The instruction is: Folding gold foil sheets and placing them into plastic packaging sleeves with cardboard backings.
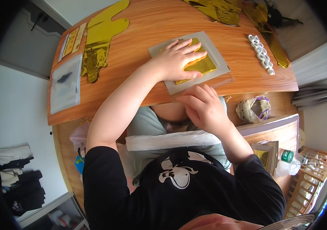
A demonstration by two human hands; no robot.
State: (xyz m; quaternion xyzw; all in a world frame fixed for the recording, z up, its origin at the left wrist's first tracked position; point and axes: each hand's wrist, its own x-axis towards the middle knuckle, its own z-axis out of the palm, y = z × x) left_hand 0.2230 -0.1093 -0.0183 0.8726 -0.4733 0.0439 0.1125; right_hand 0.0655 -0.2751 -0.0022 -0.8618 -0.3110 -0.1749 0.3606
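Observation:
My left hand (180,63) lies flat with its fingers spread over a folded gold foil sheet (208,65). The foil rests on or inside a translucent plastic bag (219,50) near the table's front edge. Just below the bag's near edge is my right hand (203,103), its fingers curled and closed. Whatever may be between those fingertips is hidden. A thin clear strip (224,81) shows beside the right hand, along the bag's near right side.
Flat gold foil balloons (106,32) lie at the table's left, above clear bags (65,86). More gold foil (221,11) lies far right, near white ribbon coils (261,54). A long white plastic bundle (171,140) crosses my lap. A woven basket (253,108) stands right.

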